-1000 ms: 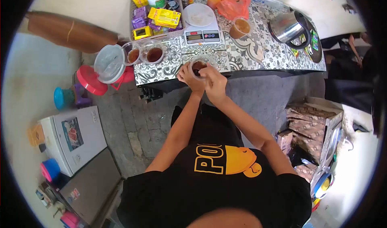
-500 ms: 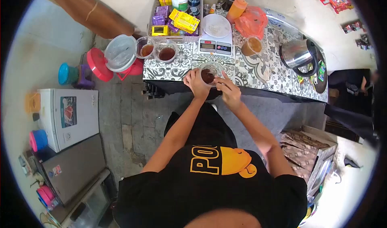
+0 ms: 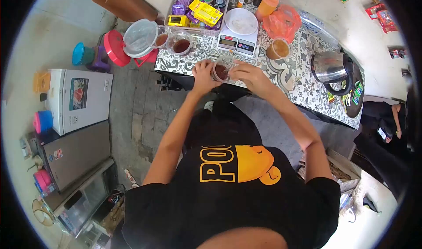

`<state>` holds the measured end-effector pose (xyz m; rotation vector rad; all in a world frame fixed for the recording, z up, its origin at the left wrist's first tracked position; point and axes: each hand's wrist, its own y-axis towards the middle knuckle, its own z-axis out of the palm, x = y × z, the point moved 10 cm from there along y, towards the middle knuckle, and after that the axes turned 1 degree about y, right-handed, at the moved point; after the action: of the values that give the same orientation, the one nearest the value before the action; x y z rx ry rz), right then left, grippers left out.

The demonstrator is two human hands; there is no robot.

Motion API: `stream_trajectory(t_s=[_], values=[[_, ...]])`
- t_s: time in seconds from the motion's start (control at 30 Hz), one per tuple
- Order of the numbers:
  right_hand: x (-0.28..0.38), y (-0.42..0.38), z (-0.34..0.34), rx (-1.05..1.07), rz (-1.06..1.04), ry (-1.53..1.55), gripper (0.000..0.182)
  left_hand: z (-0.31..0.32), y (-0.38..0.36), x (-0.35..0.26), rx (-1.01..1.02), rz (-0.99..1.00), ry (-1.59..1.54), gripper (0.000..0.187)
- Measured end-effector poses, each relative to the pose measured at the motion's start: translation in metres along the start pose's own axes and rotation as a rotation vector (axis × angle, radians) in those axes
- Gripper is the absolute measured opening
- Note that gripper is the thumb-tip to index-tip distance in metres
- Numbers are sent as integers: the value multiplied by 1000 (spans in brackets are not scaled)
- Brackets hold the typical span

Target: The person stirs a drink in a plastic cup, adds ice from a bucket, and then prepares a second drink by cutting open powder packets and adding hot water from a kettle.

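Observation:
At the front edge of the counter [image 3: 200, 53], my left hand [image 3: 204, 77] curls round the near left side of a clear plastic cup [image 3: 221, 71] with dark brown liquid in it. My right hand [image 3: 249, 75] is at the cup's right rim, fingers pinched together; whatever they hold is hidden. Behind the cup sits a white kitchen scale [image 3: 237, 43] with a round platform. Two more clear cups of brown liquid, one cup [image 3: 180, 43] and another cup [image 3: 161, 39], stand to the left. A cup of lighter brown liquid [image 3: 278, 49] stands right of the scale.
A basket [image 3: 201, 31] of yellow and purple boxes is at the back. An orange bottle [image 3: 267, 5], a red plastic bag [image 3: 282, 23] and a steel kettle [image 3: 329, 67] are to the right. A lidded tub [image 3: 140, 38] is at the left. Another person's arm [image 3: 396, 119] shows far right.
The camera view has shifted and turned slightly. My hands and the cup have moved a little left relative to the scale. My right hand has turned, its back now more visible.

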<state>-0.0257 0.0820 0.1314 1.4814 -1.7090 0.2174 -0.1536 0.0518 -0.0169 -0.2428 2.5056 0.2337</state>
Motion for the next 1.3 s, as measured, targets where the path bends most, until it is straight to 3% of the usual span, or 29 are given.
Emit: stream_trajectory(t_s=[0.07,0.13,0.2,0.27,0.33,0.4,0.5,0.63,0.8,0.87,1.03,1.3], values=[[2,5,2,53,-45,11,18,-2,8,7,12,6,11,79],[-7,11,8,82,114,110,9,-3,12,6,18,12,19,79],[-10,11,14,-5,72,139,9,-10,12,3,-78,17,-64,84],[-34,10,6,-191,201,112,11,-3,5,2,-56,-23,-83,89],[-40,20,5,-198,280,162,10,-7,-4,2,-273,-41,-473,94],[-45,26,2,-213,362,208,10,-1,-11,-5,-324,-65,-405,95],[-22,28,11,-59,214,175,9,0,-15,-8,-511,-96,-302,82],[-13,6,12,87,217,229,5,0,-18,-11,-521,-57,-217,70],[-10,-6,-13,92,246,161,14,-2,-22,-18,-513,69,-139,71],[3,-4,-10,139,83,61,15,1,-24,-22,-481,117,-111,74],[0,-10,8,253,47,23,16,7,-23,-19,-463,92,-48,76],[-16,-3,13,235,180,131,14,0,-23,-23,-503,99,-72,74]])
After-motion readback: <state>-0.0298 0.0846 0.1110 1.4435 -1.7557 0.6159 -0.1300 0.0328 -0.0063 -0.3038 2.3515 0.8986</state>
